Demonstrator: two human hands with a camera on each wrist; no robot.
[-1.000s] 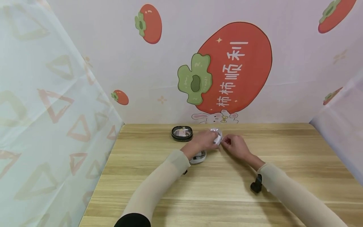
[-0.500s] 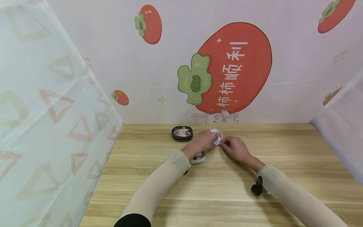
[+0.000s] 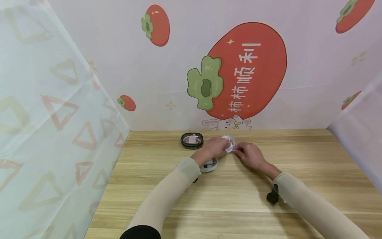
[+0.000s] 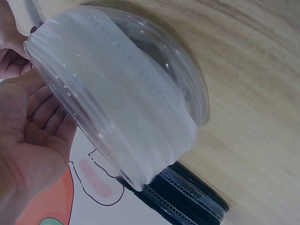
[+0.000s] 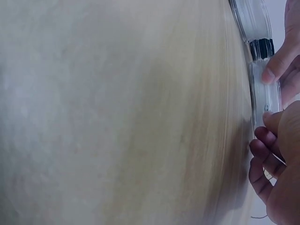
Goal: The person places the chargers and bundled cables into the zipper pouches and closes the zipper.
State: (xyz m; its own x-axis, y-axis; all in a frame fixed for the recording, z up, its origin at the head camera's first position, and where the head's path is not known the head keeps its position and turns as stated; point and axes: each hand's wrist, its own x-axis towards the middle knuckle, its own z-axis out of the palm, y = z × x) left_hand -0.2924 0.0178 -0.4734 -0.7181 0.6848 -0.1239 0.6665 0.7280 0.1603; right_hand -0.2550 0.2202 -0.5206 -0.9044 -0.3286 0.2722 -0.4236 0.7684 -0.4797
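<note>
My left hand holds a small clear case with a white border near the back of the table, its thumb on the case's side in the right wrist view. At the case's right edge my right hand pinches the zipper pull, a tiny metal-looking piece partly hidden by the fingertips. A second clear case with white trim lies under my left wrist; in the left wrist view this case covers much of the left hand. What the held case contains is hard to make out.
Left of my left hand lies a black-rimmed clear case with a pale charger and cable inside. The wooden table meets a printed back wall, and fabric panels stand at both sides.
The right hand dips slightly along the held case's edge, then shifts back up a little. The left hand and the held case stay nearly in place, and the two other cases lie still.
</note>
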